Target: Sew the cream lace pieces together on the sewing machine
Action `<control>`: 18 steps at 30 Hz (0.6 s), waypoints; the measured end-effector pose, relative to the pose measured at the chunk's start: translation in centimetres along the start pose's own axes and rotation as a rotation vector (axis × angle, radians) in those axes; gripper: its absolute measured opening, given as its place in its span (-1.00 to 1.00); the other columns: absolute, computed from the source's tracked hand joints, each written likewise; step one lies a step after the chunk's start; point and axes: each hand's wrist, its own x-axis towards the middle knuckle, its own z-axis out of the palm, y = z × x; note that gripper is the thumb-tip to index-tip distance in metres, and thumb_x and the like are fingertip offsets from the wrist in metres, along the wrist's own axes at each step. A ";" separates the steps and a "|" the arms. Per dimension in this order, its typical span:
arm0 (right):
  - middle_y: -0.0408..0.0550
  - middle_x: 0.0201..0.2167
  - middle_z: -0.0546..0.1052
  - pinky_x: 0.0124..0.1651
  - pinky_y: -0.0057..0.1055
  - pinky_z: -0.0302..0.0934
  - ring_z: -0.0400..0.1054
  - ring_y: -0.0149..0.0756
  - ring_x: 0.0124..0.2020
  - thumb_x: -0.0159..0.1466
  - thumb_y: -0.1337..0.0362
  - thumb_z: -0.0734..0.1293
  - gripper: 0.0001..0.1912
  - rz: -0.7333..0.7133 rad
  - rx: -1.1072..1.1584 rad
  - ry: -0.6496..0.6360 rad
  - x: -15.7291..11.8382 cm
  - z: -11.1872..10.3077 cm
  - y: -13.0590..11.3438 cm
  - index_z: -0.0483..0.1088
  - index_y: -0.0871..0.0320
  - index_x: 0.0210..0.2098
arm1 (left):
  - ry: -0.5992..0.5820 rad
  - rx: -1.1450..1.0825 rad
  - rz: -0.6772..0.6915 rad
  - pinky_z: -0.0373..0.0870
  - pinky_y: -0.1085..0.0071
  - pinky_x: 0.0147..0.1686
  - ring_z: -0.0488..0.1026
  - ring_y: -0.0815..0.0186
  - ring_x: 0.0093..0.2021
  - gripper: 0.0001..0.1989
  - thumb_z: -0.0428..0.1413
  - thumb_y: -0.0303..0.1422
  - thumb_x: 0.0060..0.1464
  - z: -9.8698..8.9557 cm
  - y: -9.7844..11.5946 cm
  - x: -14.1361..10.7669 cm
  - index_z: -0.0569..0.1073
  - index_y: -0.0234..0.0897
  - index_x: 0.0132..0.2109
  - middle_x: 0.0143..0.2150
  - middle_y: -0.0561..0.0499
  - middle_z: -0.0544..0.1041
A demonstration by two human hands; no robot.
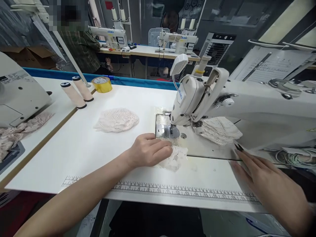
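White desk carries lace piles either side of the sewing head, left hand pinching an apparently unfinished lace piece, right hand unclear in its hold.

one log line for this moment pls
left hand on lace piece near needle plate | right hand near lace stack by machine arm | also yellow tape, thread spools, lace pile at left

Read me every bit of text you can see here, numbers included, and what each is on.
"JUKI": near white sewing machine
"JUKI": back-left white machine
"JUKI": back-right white machine
"7", "8", "9", "10", "12", "13": black-marked ruler strip; its smaller figures are unclear
Too small or blurred: white paper sheet, yellow tape roll, label on far-left white machine
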 end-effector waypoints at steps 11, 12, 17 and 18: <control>0.05 -0.11 0.58 -0.48 -0.32 0.31 0.50 -0.12 -0.16 0.38 0.30 0.03 -0.57 0.016 -0.209 0.021 -0.8 -0.6 -1.0 0.43 0.27 0.04 | 0.083 -0.018 0.071 0.10 0.52 -0.68 0.27 0.56 -0.64 -0.71 0.09 -0.63 0.04 -0.7 0.0 0.4 0.23 -0.30 -0.55 -0.47 0.12 0.60; 0.03 -0.19 0.60 -0.58 -0.35 0.23 0.51 -0.14 -0.24 0.37 0.29 0.03 -0.56 0.063 -0.211 -0.018 -0.9 -0.4 -1.0 0.42 0.25 0.05 | 0.085 -0.019 0.072 0.10 0.52 -0.68 0.27 0.56 -0.65 -0.71 0.09 -0.63 0.03 -0.7 0.0 0.4 0.23 -0.30 -0.56 -0.47 0.12 0.60; 0.03 -0.38 0.57 -0.66 -0.38 0.06 0.50 -0.10 -0.36 0.34 0.29 0.01 -0.53 0.142 -0.123 -0.147 -1.3 -0.3 -0.2 0.41 0.20 0.06 | 0.097 0.014 0.080 0.12 0.54 -0.66 0.28 0.57 -0.64 -0.69 0.09 -0.61 0.05 -0.7 0.1 0.4 0.20 -0.29 -0.55 -0.46 0.16 0.59; 0.05 -0.32 0.58 -0.63 -0.38 0.10 0.50 -0.10 -0.34 0.33 0.27 0.01 -0.53 0.155 -0.057 -0.141 -1.2 -0.6 -0.2 0.41 0.18 0.06 | 0.102 0.021 0.086 0.13 0.54 -0.66 0.28 0.56 -0.64 -0.70 0.09 -0.61 0.04 -0.7 0.1 0.4 0.20 -0.28 -0.55 -0.47 0.16 0.59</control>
